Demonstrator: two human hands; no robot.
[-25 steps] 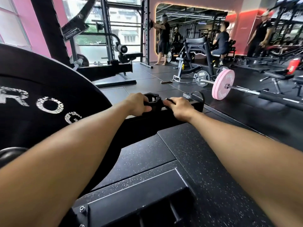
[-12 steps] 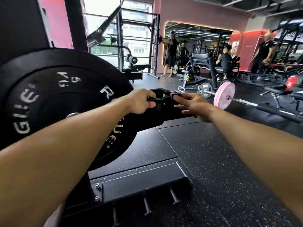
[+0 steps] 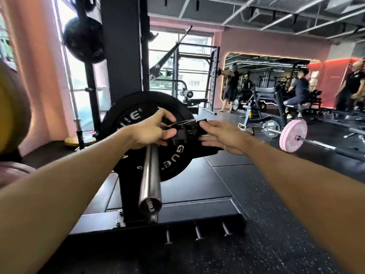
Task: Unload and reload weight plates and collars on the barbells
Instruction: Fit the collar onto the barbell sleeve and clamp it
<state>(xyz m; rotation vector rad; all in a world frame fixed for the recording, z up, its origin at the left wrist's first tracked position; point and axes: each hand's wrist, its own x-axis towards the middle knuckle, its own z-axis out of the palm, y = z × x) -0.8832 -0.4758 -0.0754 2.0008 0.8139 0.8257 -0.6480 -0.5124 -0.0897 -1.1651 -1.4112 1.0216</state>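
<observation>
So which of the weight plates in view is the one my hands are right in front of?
The big black plate on the silver barbell sleeve, right behind both hands and the black collar. The pink plate and small black one lie far right.

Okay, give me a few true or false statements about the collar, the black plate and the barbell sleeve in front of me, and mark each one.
1. Both hands are at the black collar. True: left hand grips it, right hand touches it.
2. The black plate is on the barbell sleeve. True.
3. The black plate lies flat on the floor. False: it stands upright on the sleeve.
4. The barbell on the floor behind carries yellow plates. False: pink plates.
</observation>
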